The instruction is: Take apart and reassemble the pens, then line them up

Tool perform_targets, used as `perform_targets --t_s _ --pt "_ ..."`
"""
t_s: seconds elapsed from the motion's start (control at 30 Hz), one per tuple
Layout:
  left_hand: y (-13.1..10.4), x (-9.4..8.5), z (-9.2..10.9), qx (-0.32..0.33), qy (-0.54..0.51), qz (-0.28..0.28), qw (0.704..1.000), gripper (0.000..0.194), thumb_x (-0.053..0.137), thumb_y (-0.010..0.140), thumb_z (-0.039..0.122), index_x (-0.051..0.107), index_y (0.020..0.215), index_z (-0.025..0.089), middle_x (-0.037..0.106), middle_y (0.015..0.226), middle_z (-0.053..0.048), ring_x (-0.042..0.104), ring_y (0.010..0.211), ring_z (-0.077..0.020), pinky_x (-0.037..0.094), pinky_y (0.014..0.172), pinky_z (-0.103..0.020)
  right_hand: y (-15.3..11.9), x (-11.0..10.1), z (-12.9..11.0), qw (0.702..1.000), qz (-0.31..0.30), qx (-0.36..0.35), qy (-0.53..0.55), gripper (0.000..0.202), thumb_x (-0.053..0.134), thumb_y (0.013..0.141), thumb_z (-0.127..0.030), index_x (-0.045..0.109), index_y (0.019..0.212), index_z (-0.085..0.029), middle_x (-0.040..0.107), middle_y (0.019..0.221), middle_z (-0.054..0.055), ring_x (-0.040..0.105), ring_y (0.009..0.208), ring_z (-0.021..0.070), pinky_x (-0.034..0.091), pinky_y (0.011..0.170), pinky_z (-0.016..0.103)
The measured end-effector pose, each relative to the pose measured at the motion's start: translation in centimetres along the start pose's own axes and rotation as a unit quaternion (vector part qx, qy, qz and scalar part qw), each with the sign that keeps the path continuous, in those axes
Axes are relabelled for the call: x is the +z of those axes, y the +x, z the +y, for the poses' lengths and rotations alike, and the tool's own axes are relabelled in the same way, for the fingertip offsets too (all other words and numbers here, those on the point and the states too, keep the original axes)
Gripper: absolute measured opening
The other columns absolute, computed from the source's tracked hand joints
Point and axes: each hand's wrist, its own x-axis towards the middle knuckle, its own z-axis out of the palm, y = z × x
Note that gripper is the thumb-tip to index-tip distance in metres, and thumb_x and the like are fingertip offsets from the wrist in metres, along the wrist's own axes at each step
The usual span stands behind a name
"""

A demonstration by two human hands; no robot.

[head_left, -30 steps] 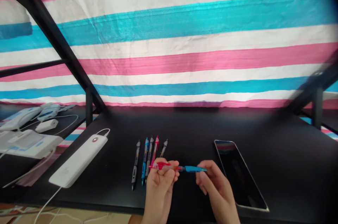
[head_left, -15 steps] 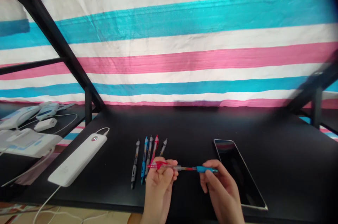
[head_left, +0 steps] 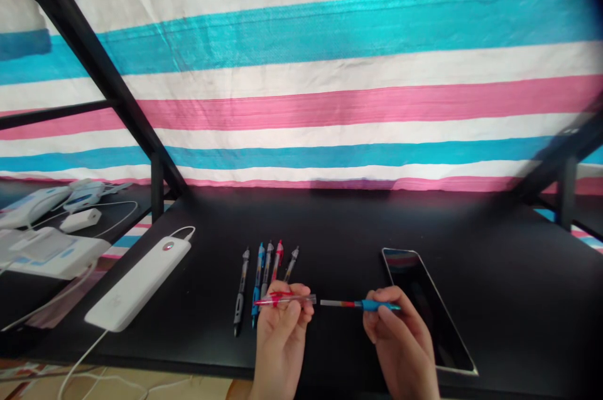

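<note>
head view: the hands are apart from each other. the left hand is clamped on the red-clipped barrel; the right hand is clamped on the blue grip. the refill projects from the blue grip toward the barrel. all three parts are held above the worktop, roughly level, with a narrow gap between the facing ends of refill and barrel.

handling: hold the barrel and refill on one common axis. the refill is slim and would probably flex under a sideways load; use a light grip. steady the left hand and make any adjustment with the right, in a straight line.

containers: the barrel is a see-through tube; its contents cannot be confirmed. the blue grip surrounds one end of the refill, which shows red near the grip and pale toward its free end. five pens lie beyond the left hand; inner parts show dimly through their clear upper bodies. a phone lies beside the right hand.
</note>
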Motion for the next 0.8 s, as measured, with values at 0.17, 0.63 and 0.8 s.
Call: perform_targets --t_s 0.17,0.63,0.8 --pt "-0.3 0.0 0.2 -0.008 0.011 -0.013 1.0 0.026 0.093 0.07 0.023 0.073 0.086 0.021 0.074 0.089 -0.002 0.068 0.074 -0.014 0.058 0.073 -0.024 0.0 -0.1 0.2 1.0 -0.005 -0.011 -0.009 0.014 0.08 0.085 -0.035 0.073 0.089 -0.024 0.058 0.079 0.001 0.049 0.058 0.0105 0.04 0.05 0.022" --pt "-0.3 0.2 0.2 -0.025 0.038 -0.052 0.998 0.021 0.087 0.077 0.024 0.068 0.085 0.02 0.07 0.085 -0.003 0.063 0.068 -0.0121 0.052 0.066 -0.023 -0.8 0.7 0.1 0.991 -0.009 -0.021 -0.133 0.021 0.08 0.085 -0.039 0.069 0.091 -0.022 0.064 0.075 0.001 0.056 0.057 0.0122 0.044 0.053 0.023" --pt "-0.5 0.2 0.1 -0.031 0.051 -0.046 0.997 0.023 0.088 0.078 0.025 0.068 0.089 0.02 0.071 0.088 -0.003 0.065 0.072 -0.0129 0.053 0.069 -0.023 -1.3 2.2 -0.5 0.971 -0.025 -0.043 -0.232 0.025 0.079 0.085 -0.046 0.07 0.089 -0.023 0.071 0.081 0.004 0.068 0.068 0.0191 0.051 0.058 0.026"
